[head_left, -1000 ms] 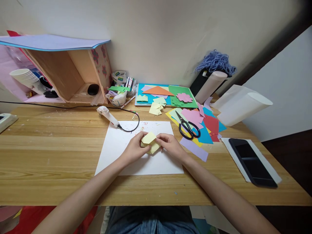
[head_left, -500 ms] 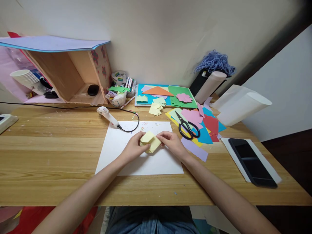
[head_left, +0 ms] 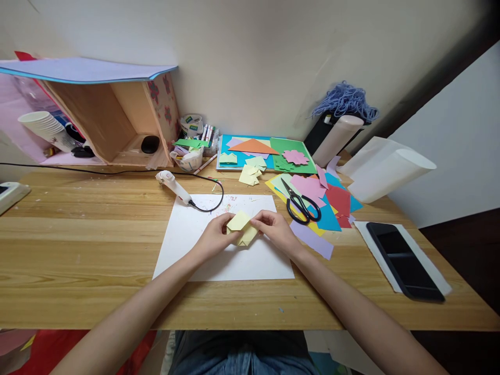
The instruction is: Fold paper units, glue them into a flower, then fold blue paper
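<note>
Pale yellow folded paper [head_left: 239, 222] takes centre stage, up between the two hands, over the white sheet [head_left: 226, 268] on the worktop [head_left: 89, 255]. Look at its shape: a flat, slanted flap lies across the upper left, catching the light, its edges crisp and straight. Below and to the right runs a second panel, angled down, a touch deeper in tone where the shade falls. Down at the lower edge there's a small V-shaped crease, neat and pointed. The colour is one soft, plain yellow all over, and the layers stand slightly apart, so it has some body to it. How many layers? Too small to tell from here.

The left hand [head_left: 214, 235] has the left side, thumb across the near face, fingers curled round behind, closed on the paper. Over on the other side, the right hand [head_left: 275, 229] has thumb and forefinger drawn together at the upper right edge, pinching it, the other fingers loosely bent. A shadow falls on the white sheet underneath.

Beyond the hands, more pale yellow folded pieces [head_left: 250, 175] lie near the back, close in colour to the one being held. Black-handled scissors [head_left: 296, 197] rest on coloured scraps [head_left: 339, 199] to the right, and a white corded tool [head_left: 174, 188] lies at the white sheet's far left corner.
</note>
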Demonstrator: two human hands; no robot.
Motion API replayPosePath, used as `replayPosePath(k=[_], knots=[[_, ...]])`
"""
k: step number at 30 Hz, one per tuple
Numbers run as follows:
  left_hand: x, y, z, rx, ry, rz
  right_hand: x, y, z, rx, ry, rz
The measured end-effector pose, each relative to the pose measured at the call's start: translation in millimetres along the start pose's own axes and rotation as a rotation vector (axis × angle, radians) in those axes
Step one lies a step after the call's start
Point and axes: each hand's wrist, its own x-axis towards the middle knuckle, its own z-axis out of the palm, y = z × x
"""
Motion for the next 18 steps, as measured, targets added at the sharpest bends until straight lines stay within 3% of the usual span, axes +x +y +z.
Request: replayPosePath(k=[10, 18], knots=[[1.2, 2.5, -3.6, -0.220, 0.059, -0.029, 1.4, 1.1, -0.8, 0.023, 0.012, 0.014], [2.8, -1.5, -5.8, -0.158, 0.163, -0.066, 2.5, 3.0, 0.1, 0.104, 0.007, 0.034]])
